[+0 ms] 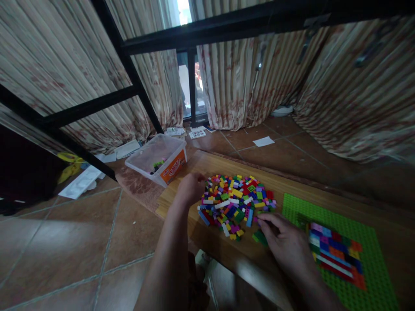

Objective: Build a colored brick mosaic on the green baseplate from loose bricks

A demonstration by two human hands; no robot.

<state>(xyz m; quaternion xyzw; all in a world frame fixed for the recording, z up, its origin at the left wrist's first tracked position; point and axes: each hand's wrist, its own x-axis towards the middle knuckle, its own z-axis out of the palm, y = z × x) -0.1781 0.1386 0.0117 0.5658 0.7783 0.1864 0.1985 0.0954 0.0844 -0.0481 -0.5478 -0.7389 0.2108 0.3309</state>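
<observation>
My left hand (pixel 191 188) rests curled against the brick pile (pixel 235 203) at nine o'clock; whether it holds anything I cannot tell. My right hand (pixel 285 244), fingers pinched, touches bricks at five o'clock.

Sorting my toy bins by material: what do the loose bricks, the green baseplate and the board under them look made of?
Loose bricks: apparently hard plastic, bright solid colours, slightly glossy. Green baseplate: likely the same plastic, with a regular studded surface. Board: seemingly wood, brown with visible grain and a smooth finish.
</observation>
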